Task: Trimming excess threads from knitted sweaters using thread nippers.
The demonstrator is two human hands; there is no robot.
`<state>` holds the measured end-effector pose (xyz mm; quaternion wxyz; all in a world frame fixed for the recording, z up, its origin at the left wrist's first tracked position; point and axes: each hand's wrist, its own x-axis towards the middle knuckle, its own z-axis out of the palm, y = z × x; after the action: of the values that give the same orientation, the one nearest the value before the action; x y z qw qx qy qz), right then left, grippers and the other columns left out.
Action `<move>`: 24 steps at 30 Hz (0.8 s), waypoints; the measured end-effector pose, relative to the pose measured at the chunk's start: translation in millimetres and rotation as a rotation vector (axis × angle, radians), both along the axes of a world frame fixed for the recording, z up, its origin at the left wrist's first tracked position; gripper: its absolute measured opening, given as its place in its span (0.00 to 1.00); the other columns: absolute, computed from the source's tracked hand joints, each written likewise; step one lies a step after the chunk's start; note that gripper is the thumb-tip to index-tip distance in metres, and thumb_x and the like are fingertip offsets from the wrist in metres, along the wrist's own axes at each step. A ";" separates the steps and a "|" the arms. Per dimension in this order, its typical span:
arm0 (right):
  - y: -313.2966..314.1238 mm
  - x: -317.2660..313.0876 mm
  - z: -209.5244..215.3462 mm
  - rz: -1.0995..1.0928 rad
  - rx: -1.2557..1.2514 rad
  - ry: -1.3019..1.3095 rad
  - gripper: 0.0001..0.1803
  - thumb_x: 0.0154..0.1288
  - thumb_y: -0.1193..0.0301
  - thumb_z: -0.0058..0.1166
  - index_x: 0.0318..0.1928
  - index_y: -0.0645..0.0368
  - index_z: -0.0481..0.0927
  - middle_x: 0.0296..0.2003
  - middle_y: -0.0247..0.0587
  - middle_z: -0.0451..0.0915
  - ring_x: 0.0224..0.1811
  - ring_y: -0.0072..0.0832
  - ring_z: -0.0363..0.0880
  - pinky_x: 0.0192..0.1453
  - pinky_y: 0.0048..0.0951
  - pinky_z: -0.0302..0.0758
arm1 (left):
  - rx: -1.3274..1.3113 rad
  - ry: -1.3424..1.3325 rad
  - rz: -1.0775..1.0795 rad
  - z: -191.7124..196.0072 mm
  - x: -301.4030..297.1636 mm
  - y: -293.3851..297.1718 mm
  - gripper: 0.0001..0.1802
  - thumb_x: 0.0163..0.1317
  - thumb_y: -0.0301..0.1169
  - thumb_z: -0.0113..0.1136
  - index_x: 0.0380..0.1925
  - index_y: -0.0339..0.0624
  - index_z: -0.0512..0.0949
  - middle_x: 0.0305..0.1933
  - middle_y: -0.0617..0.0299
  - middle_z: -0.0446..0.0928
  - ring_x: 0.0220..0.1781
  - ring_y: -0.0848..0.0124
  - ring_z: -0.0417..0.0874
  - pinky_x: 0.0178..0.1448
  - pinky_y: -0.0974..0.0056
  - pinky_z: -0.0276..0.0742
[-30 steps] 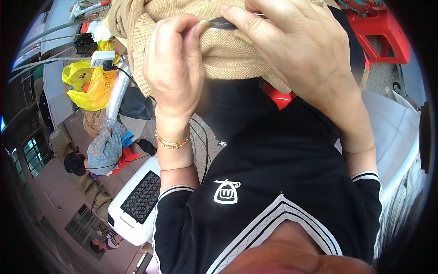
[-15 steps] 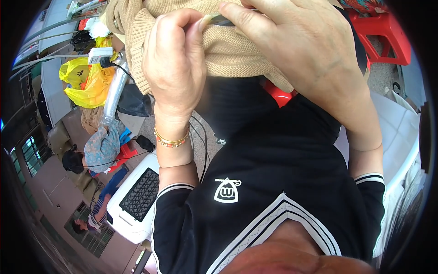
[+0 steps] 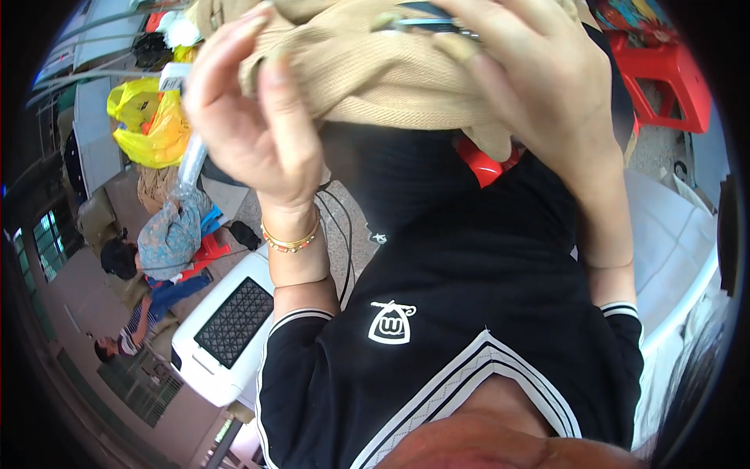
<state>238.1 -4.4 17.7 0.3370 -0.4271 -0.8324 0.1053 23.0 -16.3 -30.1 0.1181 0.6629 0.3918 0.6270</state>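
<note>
A tan knitted garment lies bunched across my lap at the top of the view. My right hand is closed round a pair of thread snips, slim with dark and silvery parts; its grip end is hidden by my fingers. The snips lie over the knit, the thumb beside them. On the garment's left side, my left hand is raised with thumb and fingers apart, slightly smeared by motion. I see nothing held in it.
Left are yellow plastic bags, a white appliance with a dark grille and dark cables. Two people sit farther off, one in a patterned top. A red plastic stool stands at the right.
My left hand has let go of the knit edge, opened and moved left. The garment has shifted and refolded, and the snips show more clearly in my right hand.
</note>
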 end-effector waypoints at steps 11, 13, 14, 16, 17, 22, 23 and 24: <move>8.3 5.9 -63.7 0.204 -0.173 0.293 0.13 0.55 0.72 0.65 0.42 0.61 0.83 0.28 0.37 0.75 0.26 0.30 0.78 0.30 0.27 0.73 | -0.357 0.385 0.229 11.4 -51.3 -44.5 0.11 0.68 0.28 0.58 0.47 0.37 0.82 0.52 0.54 0.80 0.55 0.64 0.79 0.62 0.63 0.70; 9.7 15.2 -57.4 0.212 -0.139 0.290 0.13 0.55 0.74 0.65 0.42 0.61 0.83 0.27 0.36 0.74 0.25 0.27 0.77 0.29 0.26 0.72 | -0.328 0.445 0.226 17.8 -49.5 -45.8 0.11 0.68 0.28 0.59 0.46 0.37 0.83 0.52 0.54 0.80 0.54 0.64 0.79 0.60 0.63 0.71; 9.6 20.7 -54.8 0.203 -0.111 0.277 0.13 0.54 0.76 0.65 0.42 0.61 0.83 0.26 0.36 0.72 0.23 0.25 0.76 0.28 0.25 0.70 | -0.332 0.468 0.232 22.0 -41.9 -45.7 0.11 0.65 0.28 0.62 0.45 0.37 0.83 0.49 0.54 0.80 0.52 0.64 0.79 0.59 0.64 0.72; 10.2 31.0 -50.8 0.204 -0.085 0.313 0.14 0.52 0.79 0.64 0.42 0.61 0.83 0.25 0.34 0.71 0.22 0.22 0.73 0.27 0.23 0.69 | -0.365 0.540 0.268 27.6 -27.5 -45.7 0.12 0.61 0.30 0.66 0.44 0.39 0.84 0.46 0.56 0.81 0.49 0.63 0.80 0.55 0.63 0.72; 11.2 38.3 -50.3 0.210 -0.065 0.303 0.14 0.51 0.80 0.64 0.42 0.61 0.83 0.25 0.34 0.71 0.22 0.22 0.73 0.26 0.23 0.69 | -0.331 0.585 0.288 26.6 -22.7 -41.6 0.15 0.55 0.34 0.71 0.42 0.41 0.85 0.40 0.58 0.79 0.44 0.62 0.79 0.50 0.62 0.72; 9.7 59.6 -60.9 0.192 -0.001 0.141 0.15 0.50 0.81 0.63 0.41 0.59 0.84 0.25 0.34 0.72 0.23 0.24 0.73 0.28 0.26 0.69 | -0.349 0.722 0.372 34.4 0.5 -35.6 0.19 0.49 0.41 0.76 0.38 0.45 0.86 0.34 0.61 0.75 0.38 0.63 0.76 0.47 0.61 0.68; 3.3 57.4 -62.9 0.167 -0.072 0.171 0.16 0.49 0.81 0.62 0.41 0.58 0.84 0.25 0.34 0.72 0.25 0.25 0.73 0.29 0.27 0.70 | -0.344 0.757 0.378 35.3 1.2 -34.6 0.18 0.49 0.41 0.76 0.38 0.45 0.86 0.34 0.62 0.75 0.39 0.63 0.76 0.47 0.61 0.68; 1.8 58.3 -62.2 0.161 -0.074 0.167 0.16 0.49 0.81 0.62 0.41 0.58 0.84 0.25 0.34 0.72 0.25 0.25 0.73 0.29 0.27 0.70 | -0.338 0.792 0.385 36.1 2.1 -33.6 0.17 0.48 0.41 0.76 0.37 0.46 0.86 0.34 0.62 0.75 0.39 0.63 0.76 0.48 0.60 0.68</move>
<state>296.4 -2.6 -44.5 0.3796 -0.3610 -0.8285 0.1979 25.1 -49.9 6.0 -0.0526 0.7379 0.6191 0.2635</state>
